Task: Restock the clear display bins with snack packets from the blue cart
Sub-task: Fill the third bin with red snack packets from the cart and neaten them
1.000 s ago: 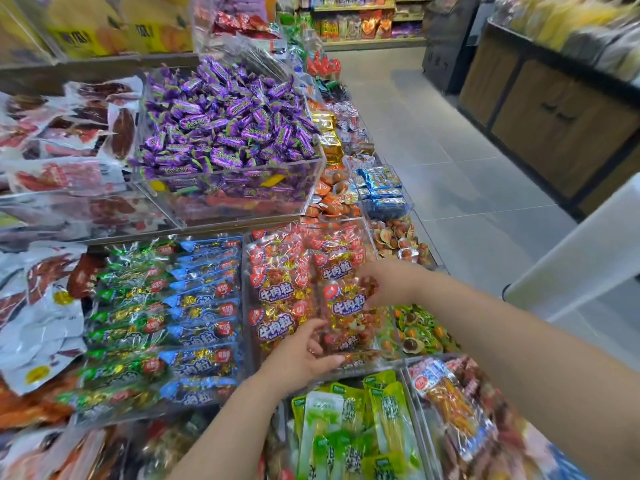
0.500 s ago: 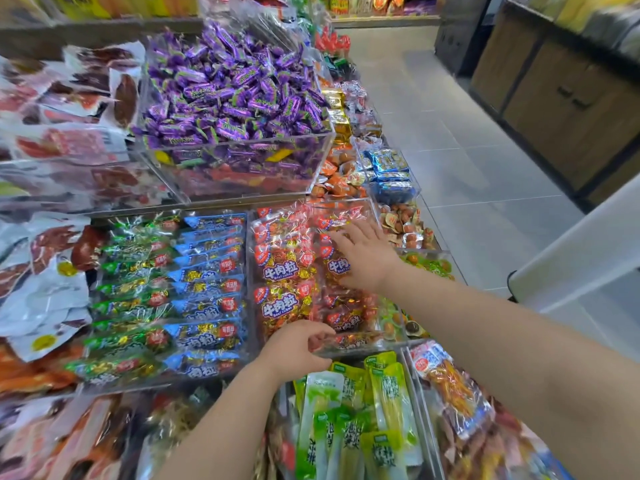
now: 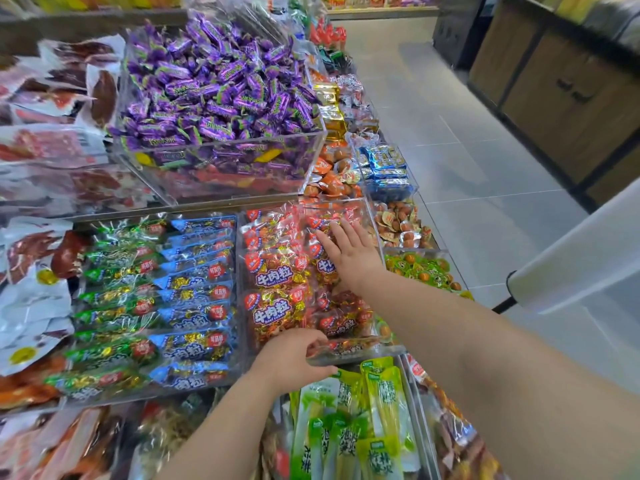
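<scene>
**A:** Starting far left: rows of green and blue packets (image 3: 156,299), side by side in a clear tray. And the left hand (image 3: 294,358)?

**B:** Grips the front wall of the clear bin (image 3: 367,349), fingers curled over the top, thumb underneath.

**A:** Inside that bin?

**B:** Holds red beef cube packets (image 3: 273,282), laid in two columns. As for the right hand (image 3: 349,254): rests flat on the right column, fingers straight and slightly spread, nothing pinched.
</scene>
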The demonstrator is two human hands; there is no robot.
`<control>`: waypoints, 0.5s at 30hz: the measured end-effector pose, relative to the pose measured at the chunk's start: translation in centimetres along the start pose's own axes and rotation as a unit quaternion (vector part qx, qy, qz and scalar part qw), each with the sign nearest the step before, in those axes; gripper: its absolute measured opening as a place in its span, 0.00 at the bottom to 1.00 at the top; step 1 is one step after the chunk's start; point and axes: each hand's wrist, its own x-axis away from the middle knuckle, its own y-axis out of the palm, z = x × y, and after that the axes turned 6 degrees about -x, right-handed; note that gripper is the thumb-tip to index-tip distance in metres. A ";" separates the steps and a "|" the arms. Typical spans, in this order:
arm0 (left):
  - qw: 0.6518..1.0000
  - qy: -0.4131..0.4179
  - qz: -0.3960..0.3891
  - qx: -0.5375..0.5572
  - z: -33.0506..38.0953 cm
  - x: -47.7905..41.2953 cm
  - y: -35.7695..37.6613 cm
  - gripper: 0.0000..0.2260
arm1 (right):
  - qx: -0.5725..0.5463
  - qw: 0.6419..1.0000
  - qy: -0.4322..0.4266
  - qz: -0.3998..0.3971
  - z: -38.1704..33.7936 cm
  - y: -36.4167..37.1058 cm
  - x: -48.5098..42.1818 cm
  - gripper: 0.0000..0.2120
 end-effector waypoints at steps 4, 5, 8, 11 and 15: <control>1.000 -0.007 -0.003 0.010 0.1 0.2 -0.2 0.23 | -0.030 0.999 -0.026 -0.002 0.3 -0.3 1.0 0.58; 1.000 -0.008 -0.003 0.012 0.1 0.2 -0.2 0.23 | -0.039 0.999 -0.031 0.002 0.4 -0.6 1.4 0.58; 1.000 -0.016 -0.003 0.015 0.2 0.4 -0.3 0.22 | -0.101 0.993 -0.043 0.043 0.5 -1.0 3.3 0.48; 1.000 -0.028 0.001 0.006 0.5 0.7 -0.5 0.22 | -0.197 0.973 -0.057 0.102 1.0 -1.2 6.2 0.30; 0.998 -0.044 0.009 -0.038 1.2 1.1 -0.5 0.21 | -0.369 0.918 0.011 0.145 2.4 0.4 11.8 0.14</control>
